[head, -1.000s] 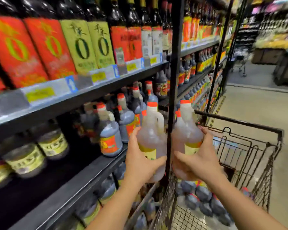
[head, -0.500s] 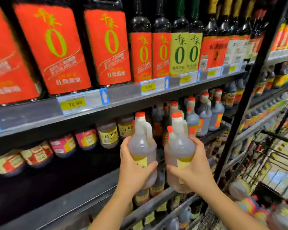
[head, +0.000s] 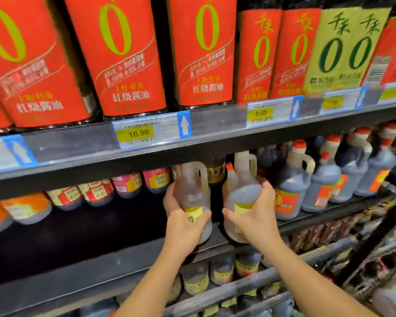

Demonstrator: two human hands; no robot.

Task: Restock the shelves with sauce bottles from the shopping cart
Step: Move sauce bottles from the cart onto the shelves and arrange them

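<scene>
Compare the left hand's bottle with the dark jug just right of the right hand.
The left-hand bottle holds pale liquid; the dark jug holds near-black sauce. The bottle wears a yellow label, the jug a red-orange one. The left hand grips the bottle; the jug stands free on the shelf. Both have loop handles.

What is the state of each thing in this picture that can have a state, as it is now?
left hand: grips the left pale bottle.
right hand: grips the right pale bottle.
left pale bottle: upright, held.
right pale bottle: upright, held, small orange cap on.
dark bottles: upright on the middle shelf, orange caps on.
red-labelled bottles: upright in a row on the top shelf.
</scene>
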